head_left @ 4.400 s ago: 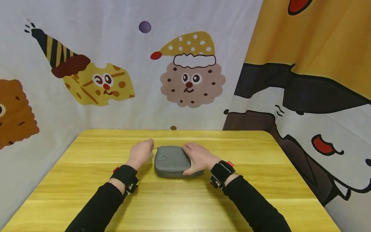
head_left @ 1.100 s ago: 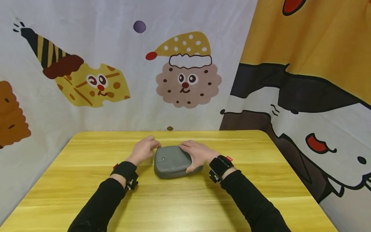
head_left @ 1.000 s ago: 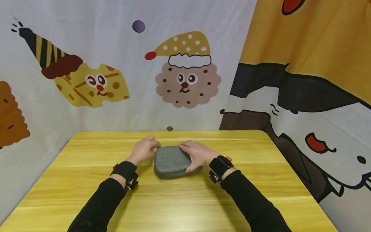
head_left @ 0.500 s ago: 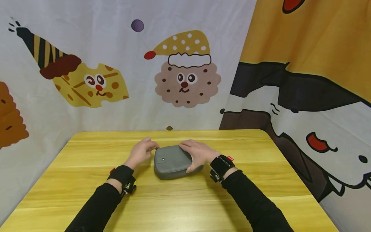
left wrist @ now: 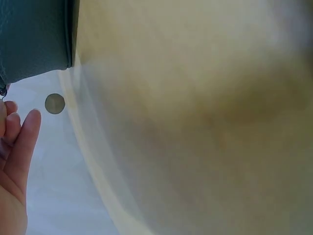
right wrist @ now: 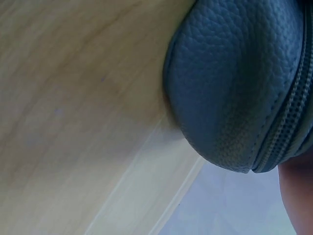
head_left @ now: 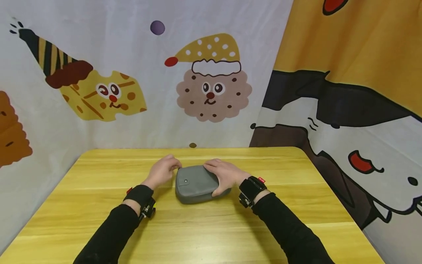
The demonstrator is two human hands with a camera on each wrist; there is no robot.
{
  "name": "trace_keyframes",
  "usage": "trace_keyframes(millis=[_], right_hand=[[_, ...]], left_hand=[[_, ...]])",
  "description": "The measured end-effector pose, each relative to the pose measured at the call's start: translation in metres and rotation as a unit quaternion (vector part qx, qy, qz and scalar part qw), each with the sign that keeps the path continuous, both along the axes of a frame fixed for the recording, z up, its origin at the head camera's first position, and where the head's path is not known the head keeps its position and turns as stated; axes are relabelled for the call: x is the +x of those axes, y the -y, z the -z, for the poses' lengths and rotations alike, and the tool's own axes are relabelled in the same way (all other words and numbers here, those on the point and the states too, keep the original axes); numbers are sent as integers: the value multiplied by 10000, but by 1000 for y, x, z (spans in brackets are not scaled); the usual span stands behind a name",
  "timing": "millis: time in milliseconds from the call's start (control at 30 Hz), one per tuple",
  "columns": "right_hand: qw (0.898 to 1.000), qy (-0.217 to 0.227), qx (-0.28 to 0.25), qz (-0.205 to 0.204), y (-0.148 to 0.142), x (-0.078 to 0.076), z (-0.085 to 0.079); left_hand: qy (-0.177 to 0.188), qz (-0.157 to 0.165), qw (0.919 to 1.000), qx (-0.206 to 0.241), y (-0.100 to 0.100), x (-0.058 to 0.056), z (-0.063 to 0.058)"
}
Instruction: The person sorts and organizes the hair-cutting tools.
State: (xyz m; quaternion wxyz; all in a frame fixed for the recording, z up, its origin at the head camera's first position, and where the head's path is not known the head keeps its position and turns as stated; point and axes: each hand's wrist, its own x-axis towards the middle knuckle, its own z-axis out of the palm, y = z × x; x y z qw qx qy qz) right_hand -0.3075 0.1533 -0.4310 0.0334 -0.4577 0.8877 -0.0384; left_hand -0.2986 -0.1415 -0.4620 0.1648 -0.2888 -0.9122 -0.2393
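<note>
A grey leather-look zip pouch [head_left: 196,184] with a small snap tab lies on the wooden table. My left hand [head_left: 160,172] is at its far left corner, pinching the zipper pull; a bit of its metal hardware [left wrist: 3,92] shows at the pouch corner in the left wrist view. My right hand [head_left: 226,173] holds the right end of the pouch, fingers over the top and back, thumb along the front side. In the right wrist view a closed stretch of zipper [right wrist: 289,110] runs along the pouch's side, with a part of the right hand [right wrist: 296,188] below it.
The yellow wood-grain table [head_left: 204,234] reaches a cartoon-printed curtain [head_left: 211,132] at its far edge, and more printed cloth [head_left: 372,146] hangs at the right. Both wrists wear black straps [head_left: 140,195] with small cameras.
Since the oldest frame, my left hand has come in from the left to the pouch corner, and the pouch has turned slightly. In the last half second the left hand shifted slightly rightward; the right stayed.
</note>
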Motion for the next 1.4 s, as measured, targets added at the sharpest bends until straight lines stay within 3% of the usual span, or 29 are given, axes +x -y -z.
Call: trace_keyframes(millis=[200,600,1100,1400], right_hand=[[10000,-7,0,-3,-1,0,1],[9999,-71,83,44,-1,1,0],[9998,-118,129,36,-5,-1,-2],[9999,-133,104,23,-6,-3,1]], left_hand=[[-43,105,9996,-250,-3,-1,-7],[-367,182,9988,-272,-3,-3,-5],[211,152,9993,271,1,4,-5],[660,288,9974,-88,0,1,-13]])
